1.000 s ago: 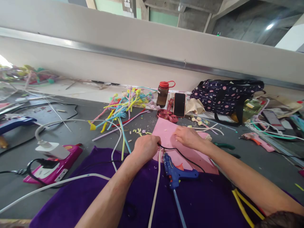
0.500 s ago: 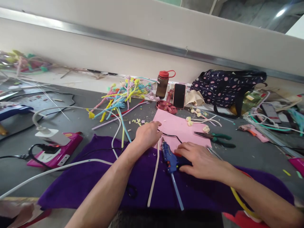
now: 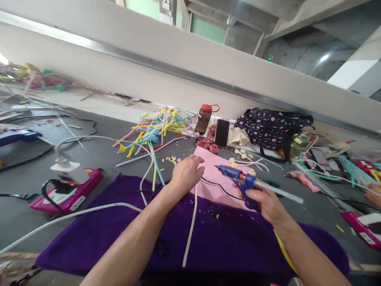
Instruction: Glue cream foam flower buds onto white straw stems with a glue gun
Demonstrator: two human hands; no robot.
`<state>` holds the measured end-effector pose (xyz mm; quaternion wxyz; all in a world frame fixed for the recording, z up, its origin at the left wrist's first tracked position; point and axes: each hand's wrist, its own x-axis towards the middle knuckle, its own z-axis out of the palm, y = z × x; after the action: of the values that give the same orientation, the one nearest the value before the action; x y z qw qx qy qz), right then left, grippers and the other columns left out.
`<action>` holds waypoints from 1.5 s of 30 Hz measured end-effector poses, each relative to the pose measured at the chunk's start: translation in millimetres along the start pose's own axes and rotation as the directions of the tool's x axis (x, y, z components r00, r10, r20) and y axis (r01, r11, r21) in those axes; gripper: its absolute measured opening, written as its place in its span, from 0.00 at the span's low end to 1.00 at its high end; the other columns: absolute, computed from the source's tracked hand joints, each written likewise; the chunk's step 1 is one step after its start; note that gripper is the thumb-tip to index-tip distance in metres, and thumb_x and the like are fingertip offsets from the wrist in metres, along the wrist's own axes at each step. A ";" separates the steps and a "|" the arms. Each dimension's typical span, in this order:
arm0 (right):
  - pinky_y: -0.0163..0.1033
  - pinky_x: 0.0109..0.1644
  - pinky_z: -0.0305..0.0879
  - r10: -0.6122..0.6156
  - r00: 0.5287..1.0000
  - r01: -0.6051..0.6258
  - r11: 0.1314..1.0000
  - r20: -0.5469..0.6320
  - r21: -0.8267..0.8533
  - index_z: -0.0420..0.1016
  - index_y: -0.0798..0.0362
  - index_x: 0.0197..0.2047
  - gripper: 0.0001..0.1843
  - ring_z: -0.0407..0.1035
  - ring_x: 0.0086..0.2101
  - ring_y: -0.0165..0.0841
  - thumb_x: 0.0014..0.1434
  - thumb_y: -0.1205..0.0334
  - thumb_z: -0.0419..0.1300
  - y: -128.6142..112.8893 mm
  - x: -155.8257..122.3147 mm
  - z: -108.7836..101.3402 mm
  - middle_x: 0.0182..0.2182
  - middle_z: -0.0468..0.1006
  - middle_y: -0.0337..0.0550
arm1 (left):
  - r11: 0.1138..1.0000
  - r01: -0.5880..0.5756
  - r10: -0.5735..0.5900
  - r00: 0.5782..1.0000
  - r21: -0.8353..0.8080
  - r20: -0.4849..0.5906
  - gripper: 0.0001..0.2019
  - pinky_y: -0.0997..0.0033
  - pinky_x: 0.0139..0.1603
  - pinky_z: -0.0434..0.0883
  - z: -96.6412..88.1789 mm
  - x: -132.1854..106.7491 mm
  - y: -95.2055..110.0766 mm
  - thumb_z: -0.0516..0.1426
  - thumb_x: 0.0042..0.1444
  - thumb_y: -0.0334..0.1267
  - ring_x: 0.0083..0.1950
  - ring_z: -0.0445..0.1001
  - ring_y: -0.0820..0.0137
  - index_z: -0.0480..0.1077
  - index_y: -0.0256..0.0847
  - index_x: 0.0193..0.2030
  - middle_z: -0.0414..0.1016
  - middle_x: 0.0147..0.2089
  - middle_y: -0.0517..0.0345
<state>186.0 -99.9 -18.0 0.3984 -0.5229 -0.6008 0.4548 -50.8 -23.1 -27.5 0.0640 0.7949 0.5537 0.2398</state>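
Note:
My right hand point(image 3: 264, 202) is wrapped round the handle of a blue hot glue gun point(image 3: 236, 174). The gun is raised over the pink sheet point(image 3: 208, 159), its nozzle pointing left and a clear glue stick point(image 3: 279, 192) jutting from its back. My left hand point(image 3: 188, 171) is closed at the upper end of a cream pipe cleaner point(image 3: 191, 230); its fingertips hide the tip. The pipe cleaner's lower part lies across the purple cloth point(image 3: 232, 242). Green-handled pliers point(image 3: 269, 183) are partly hidden behind the glue gun.
Colourful pipe cleaners point(image 3: 154, 131) lie piled behind my left hand. A bottle point(image 3: 203, 121), a phone point(image 3: 222, 134) and a patterned bag point(image 3: 274, 131) stand at the back. Pink power strips point(image 3: 89, 194) sit at both sides, with trailing cables. Another person's hand point(image 3: 373, 194) shows at the right edge.
My right hand has taken hold of the glue gun, lifted it from the cloth and turned its nozzle leftward. My left hand stays nearly in place. The view has tilted up.

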 end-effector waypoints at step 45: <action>0.39 0.38 0.66 -0.106 0.979 0.198 0.725 -0.176 0.660 0.74 0.51 0.39 0.12 0.69 0.34 0.33 0.58 0.53 0.55 -33.2 46.3 76.1 0.38 0.76 0.43 | 0.609 0.284 0.016 0.929 -0.740 0.370 0.21 0.75 0.22 0.66 -9.7 -19.4 41.4 0.54 0.48 0.56 0.24 0.73 0.70 0.69 0.36 0.31 0.74 0.26 0.55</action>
<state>98.3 -65.1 -6.3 0.6335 -0.3198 -0.4100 0.5730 -25.3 -58.1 -9.8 0.5160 0.6711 0.4325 0.3103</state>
